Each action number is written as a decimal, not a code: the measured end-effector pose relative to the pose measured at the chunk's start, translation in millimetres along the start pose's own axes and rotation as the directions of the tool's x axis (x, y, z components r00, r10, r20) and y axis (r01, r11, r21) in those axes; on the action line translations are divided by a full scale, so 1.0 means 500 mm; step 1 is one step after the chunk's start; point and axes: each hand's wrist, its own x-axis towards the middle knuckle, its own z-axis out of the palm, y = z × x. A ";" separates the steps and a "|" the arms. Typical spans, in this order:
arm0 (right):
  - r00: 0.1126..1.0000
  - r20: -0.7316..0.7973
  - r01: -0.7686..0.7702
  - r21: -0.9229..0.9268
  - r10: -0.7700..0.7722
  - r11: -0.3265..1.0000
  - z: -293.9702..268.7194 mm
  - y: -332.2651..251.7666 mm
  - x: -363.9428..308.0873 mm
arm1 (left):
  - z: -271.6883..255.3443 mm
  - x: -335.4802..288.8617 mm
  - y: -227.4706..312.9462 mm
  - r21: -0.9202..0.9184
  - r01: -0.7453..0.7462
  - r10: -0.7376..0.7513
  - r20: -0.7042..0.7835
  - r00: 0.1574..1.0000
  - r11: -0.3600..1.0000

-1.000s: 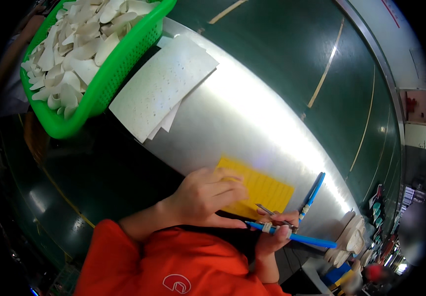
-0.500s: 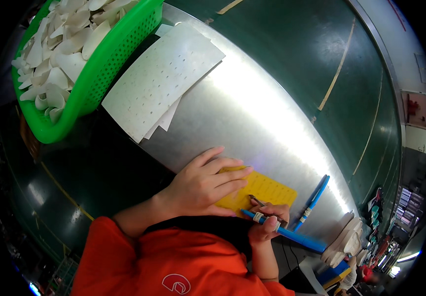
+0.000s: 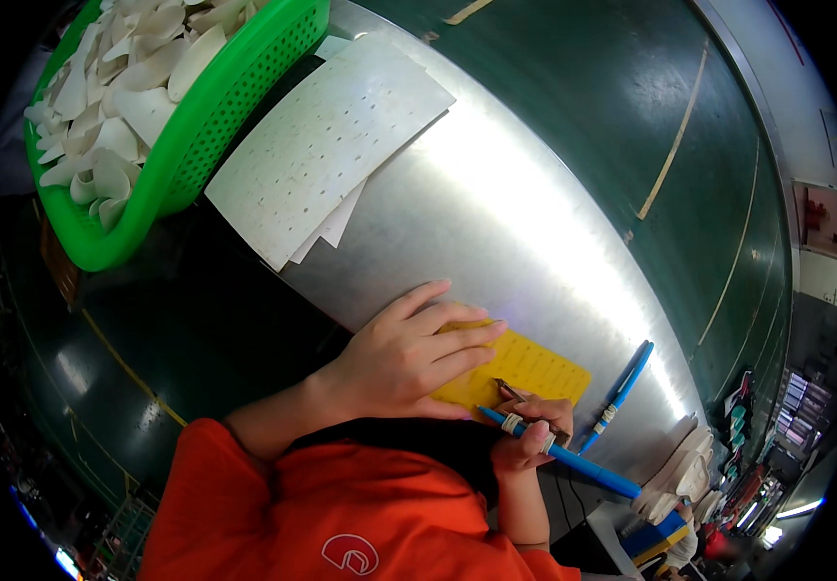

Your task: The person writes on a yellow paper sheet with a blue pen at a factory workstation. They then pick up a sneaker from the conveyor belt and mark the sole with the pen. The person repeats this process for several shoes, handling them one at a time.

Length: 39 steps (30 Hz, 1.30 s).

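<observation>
Plainly, in the head view, the yellow card [image 3: 542, 370] is slanted lengthwise down rightward on the tabletop [image 3: 399, 237]; its left end is covered by the spread, empty left hand [image 3: 401, 363], its near right edge overlapped by the right hand [image 3: 533, 432], pinched around 1 blue pen [image 3: 593, 471] and 1 metal tool [image 3: 510, 390].

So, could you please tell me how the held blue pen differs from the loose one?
The held pen is in the right hand; the loose pen lies on the metal table. A metal point shows beside the held pen, none beside the loose pen. Both are blue with pale wrapping.
</observation>
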 end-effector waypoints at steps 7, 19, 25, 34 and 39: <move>0.999 -0.017 -0.046 -0.125 0.045 0.991 0.002 -0.012 0.004 | -0.004 0.011 0.019 -0.005 0.028 -0.028 0.057 0.998 1.000; 0.986 -0.143 -0.092 -0.041 0.085 0.995 0.030 -0.023 0.008 | 0.031 0.034 0.012 -0.318 -0.041 0.053 0.030 0.998 0.947; 0.981 -0.164 -0.112 -0.059 0.102 0.992 0.039 -0.041 0.019 | 0.032 0.044 0.010 -0.300 -0.039 0.057 0.051 0.997 0.953; 0.979 -0.174 -0.112 -0.017 0.108 0.994 0.050 -0.039 0.023 | 0.037 0.041 0.005 -0.301 -0.049 0.061 0.031 0.998 0.952; 0.979 -0.180 -0.104 -0.036 0.096 0.994 0.050 -0.037 0.022 | 0.033 0.043 0.003 -0.285 -0.049 0.070 0.062 0.996 0.957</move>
